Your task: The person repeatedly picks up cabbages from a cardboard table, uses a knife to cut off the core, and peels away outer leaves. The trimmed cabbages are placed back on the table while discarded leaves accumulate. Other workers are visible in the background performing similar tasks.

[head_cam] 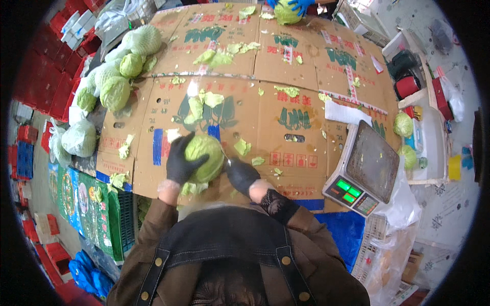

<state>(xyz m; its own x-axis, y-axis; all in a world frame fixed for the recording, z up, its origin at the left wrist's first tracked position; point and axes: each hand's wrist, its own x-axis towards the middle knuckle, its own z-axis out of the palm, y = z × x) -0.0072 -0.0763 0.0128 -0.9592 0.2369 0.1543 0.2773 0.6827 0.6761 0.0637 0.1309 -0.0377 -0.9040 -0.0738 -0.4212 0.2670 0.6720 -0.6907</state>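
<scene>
A round green cabbage [206, 157] rests on the flattened cardboard before me. My left hand [183, 160], in a dark glove, grips it from its left side, thumb across the front. In my right hand [240, 174], also dark-gloved, is a small knife [226, 153], its thin blade pointing up and left beside the cabbage's right side; whether the edge touches the cabbage I cannot tell. Loose leaves lie around, one torn leaf [242, 147] just right of the knife and more leaf pieces [194, 188] below the cabbage.
A digital scale [363, 168] stands at the right, near a white foam strip [346, 113]. Cabbages in foam nets [145, 40] and bare cabbages [115, 93] line the left. Across the table, blue-gloved hands [302, 5] of another person hold a cabbage [287, 13]. Crates flank both sides.
</scene>
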